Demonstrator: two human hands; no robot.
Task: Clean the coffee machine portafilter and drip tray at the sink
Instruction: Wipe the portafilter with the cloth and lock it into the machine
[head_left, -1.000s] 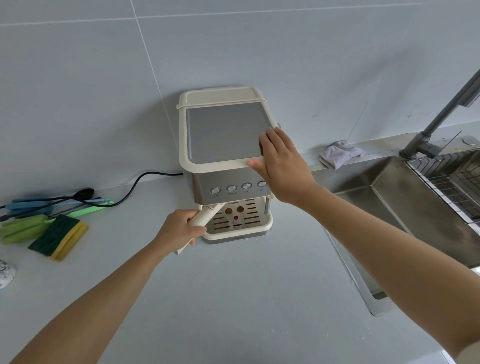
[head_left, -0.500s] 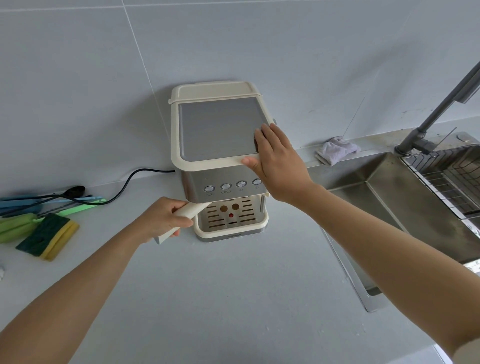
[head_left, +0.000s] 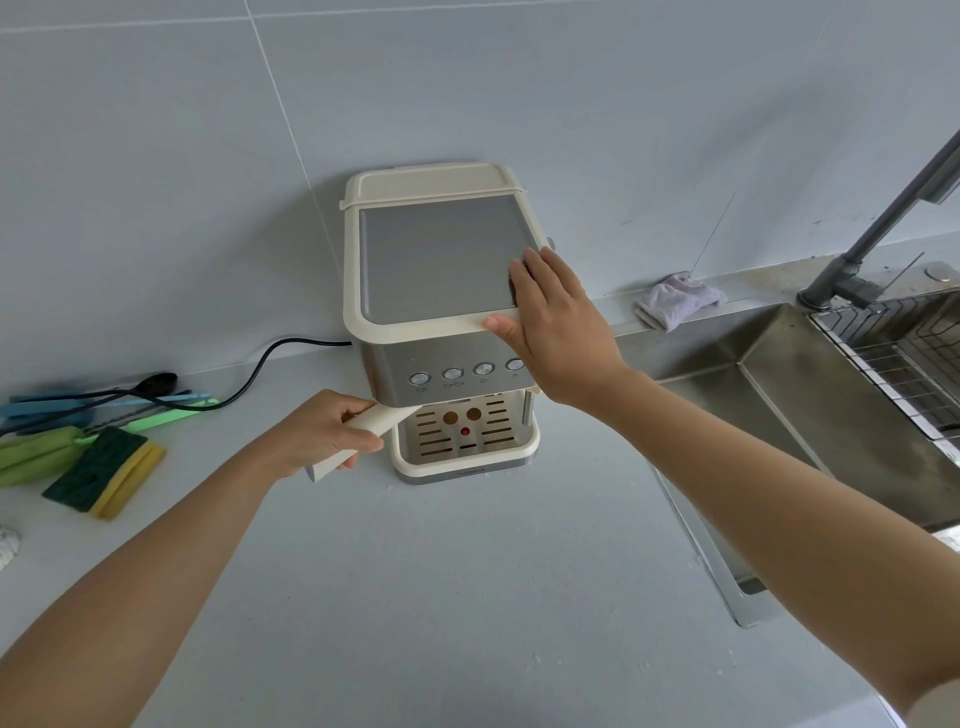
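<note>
Portafilter (head_left: 385, 418): cream handle only is visible; its head is hidden beneath the front panel of the coffee machine (head_left: 441, 260). Long axis runs diagonally, from under the machine's left front out toward the person and to the left, free end pointing away from the machine.

Left hand (head_left: 322, 434): fingers curled round the handle, full grip, just left of the machine's base.

Right hand (head_left: 556, 332): fingers straight and flat on the machine's top at its right front corner, thumb against the cream front rim; nothing is gripped.

Drip tray (head_left: 470, 463): seated at the foot of the machine, on the counter (head_left: 441, 571). A slotted grate covers it, with two round holes and a red dot at centre. Contents under the grate cannot be seen.

Sink (head_left: 779, 410): right of the machine, steel. A wire rack (head_left: 893, 345) sits across its far right side; the basin nearer the machine shows bare metal.

A crumpled cloth (head_left: 678, 293) lies on the ledge right of the machine. A sponge (head_left: 104, 470) lies well to the machine's left.
</note>
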